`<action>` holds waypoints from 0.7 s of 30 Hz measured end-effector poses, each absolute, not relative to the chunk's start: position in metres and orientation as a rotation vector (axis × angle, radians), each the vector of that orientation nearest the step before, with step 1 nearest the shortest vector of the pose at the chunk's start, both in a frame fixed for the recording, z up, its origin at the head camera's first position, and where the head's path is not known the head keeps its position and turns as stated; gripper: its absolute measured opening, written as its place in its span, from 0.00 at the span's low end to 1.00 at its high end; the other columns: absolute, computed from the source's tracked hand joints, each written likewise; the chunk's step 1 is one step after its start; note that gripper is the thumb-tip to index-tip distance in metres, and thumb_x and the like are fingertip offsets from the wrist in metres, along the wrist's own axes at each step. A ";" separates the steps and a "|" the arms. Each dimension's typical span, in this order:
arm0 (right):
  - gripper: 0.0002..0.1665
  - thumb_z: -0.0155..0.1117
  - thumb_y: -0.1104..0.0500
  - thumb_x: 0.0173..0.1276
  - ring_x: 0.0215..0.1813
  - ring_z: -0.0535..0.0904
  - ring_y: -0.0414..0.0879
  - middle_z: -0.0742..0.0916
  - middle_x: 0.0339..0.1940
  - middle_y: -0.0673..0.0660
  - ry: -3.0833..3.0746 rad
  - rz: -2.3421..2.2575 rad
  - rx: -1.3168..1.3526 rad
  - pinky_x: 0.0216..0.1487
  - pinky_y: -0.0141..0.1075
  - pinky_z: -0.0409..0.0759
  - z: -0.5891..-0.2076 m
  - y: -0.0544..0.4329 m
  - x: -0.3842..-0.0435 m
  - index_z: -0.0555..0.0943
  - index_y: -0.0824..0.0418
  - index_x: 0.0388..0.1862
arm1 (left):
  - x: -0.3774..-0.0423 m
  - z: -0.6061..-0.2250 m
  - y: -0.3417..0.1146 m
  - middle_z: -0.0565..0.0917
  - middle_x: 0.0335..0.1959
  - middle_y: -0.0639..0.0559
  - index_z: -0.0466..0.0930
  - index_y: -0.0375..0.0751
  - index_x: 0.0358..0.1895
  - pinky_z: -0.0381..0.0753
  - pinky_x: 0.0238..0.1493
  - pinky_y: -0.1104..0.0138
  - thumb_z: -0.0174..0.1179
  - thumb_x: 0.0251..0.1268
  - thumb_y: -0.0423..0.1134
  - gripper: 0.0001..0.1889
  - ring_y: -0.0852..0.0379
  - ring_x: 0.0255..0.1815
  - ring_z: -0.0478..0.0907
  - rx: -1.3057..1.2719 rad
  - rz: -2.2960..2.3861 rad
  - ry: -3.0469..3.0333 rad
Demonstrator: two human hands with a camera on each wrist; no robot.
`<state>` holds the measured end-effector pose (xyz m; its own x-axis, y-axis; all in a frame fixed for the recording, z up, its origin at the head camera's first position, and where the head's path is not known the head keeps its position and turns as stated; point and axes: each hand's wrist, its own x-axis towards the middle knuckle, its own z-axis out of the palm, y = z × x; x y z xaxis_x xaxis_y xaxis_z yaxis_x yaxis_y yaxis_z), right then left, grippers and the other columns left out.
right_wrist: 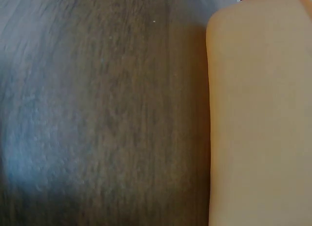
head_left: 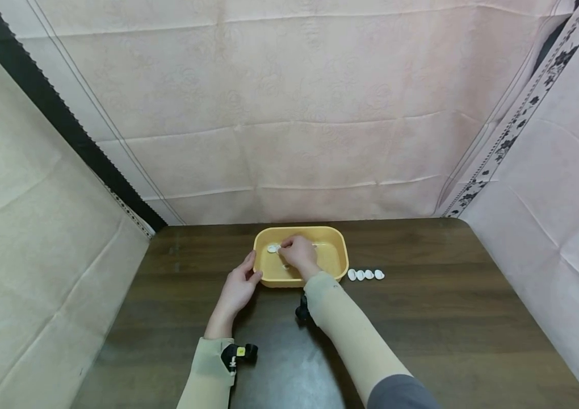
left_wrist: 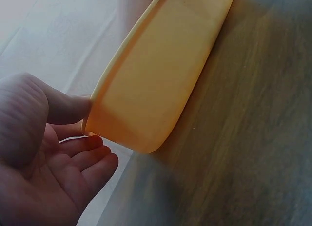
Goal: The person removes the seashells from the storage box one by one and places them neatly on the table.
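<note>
A yellow plastic basin (head_left: 280, 278) stands on the wooden table. My left hand (head_left: 238, 287) holds its left front corner; in the left wrist view the thumb lies at the rim of the basin (left_wrist: 146, 84), with the fingers beside the corner. Over the basin's inside reaches my right hand (head_left: 300, 254), its thumb and fingertips pinched together at a small white oval piece. Just left of those fingertips lies a white oval piece (head_left: 272, 249) on the basin floor. The right wrist view shows the basin's outer wall (right_wrist: 261, 114), with the right hand's fingers hidden behind it.
Several white oval pieces (head_left: 365, 275) lie in a row on the table (head_left: 453, 318), right beside the basin's right front corner. Pale cloth (head_left: 289, 113) hangs behind the table's back edge and on both sides. Each forearm wears a black wrist camera (head_left: 238, 354).
</note>
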<state>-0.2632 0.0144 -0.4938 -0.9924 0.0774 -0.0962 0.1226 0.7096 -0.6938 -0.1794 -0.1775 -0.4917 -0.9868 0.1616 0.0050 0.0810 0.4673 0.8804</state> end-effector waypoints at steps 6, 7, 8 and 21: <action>0.08 0.78 0.49 0.69 0.47 0.85 0.48 0.92 0.40 0.46 2.842 -1.162 0.174 0.65 0.50 0.77 -0.494 0.015 -0.264 0.93 0.50 0.41 | -0.178 -0.490 -0.177 0.58 0.86 0.40 0.56 0.35 0.85 0.55 0.84 0.48 0.57 0.83 0.34 0.33 0.45 0.85 0.55 0.237 1.565 2.622; 0.08 0.78 0.49 0.70 0.47 0.85 0.47 0.92 0.41 0.46 2.841 -1.156 0.177 0.66 0.50 0.76 -0.495 0.015 -0.264 0.93 0.50 0.41 | -0.178 -0.490 -0.177 0.58 0.86 0.39 0.56 0.35 0.84 0.55 0.83 0.48 0.57 0.83 0.34 0.33 0.44 0.85 0.55 0.240 1.565 2.621; 0.08 0.78 0.49 0.70 0.47 0.85 0.47 0.91 0.41 0.46 2.838 -1.154 0.182 0.67 0.50 0.76 -0.495 0.014 -0.264 0.93 0.50 0.42 | -0.177 -0.490 -0.177 0.58 0.86 0.39 0.56 0.35 0.84 0.55 0.83 0.47 0.57 0.83 0.34 0.33 0.44 0.85 0.55 0.242 1.566 2.621; 0.08 0.77 0.47 0.68 0.44 0.83 0.46 0.90 0.41 0.47 2.791 -1.195 0.188 0.57 0.45 0.81 -0.499 0.017 -0.267 0.92 0.50 0.39 | -0.179 -0.491 -0.178 0.58 0.86 0.39 0.56 0.35 0.84 0.55 0.84 0.48 0.57 0.83 0.34 0.33 0.45 0.85 0.55 0.239 1.576 2.612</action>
